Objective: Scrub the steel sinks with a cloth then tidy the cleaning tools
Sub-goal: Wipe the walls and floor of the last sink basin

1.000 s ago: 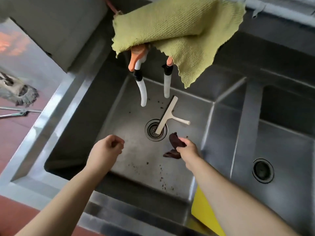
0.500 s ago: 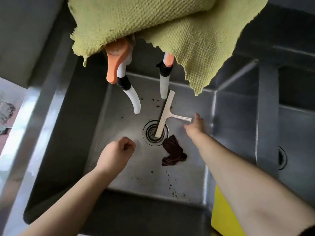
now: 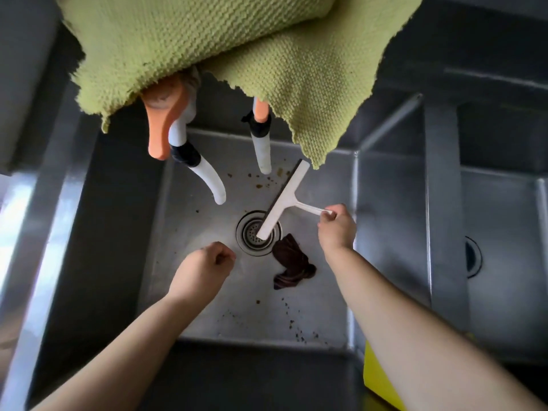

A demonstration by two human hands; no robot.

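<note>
Over drain — squeegee (image 3: 284, 200) handle pinched, right hand (image 3: 336, 228).

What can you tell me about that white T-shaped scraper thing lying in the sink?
The squeegee looks like white plastic: a long flat blade bar with a dark strip along one edge, and a thin handle branching off its middle. It lies slanted on the steel sink floor, its lower end over the drain. The right hand pinches the handle's tip.

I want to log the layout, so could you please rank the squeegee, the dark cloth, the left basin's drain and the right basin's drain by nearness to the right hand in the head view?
From the right hand:
1. Squeegee, gripped by its handle.
2. Dark cloth, just below-left.
3. Left basin's drain, farther left, under the blade.
4. Right basin's drain, across the divider.
</note>
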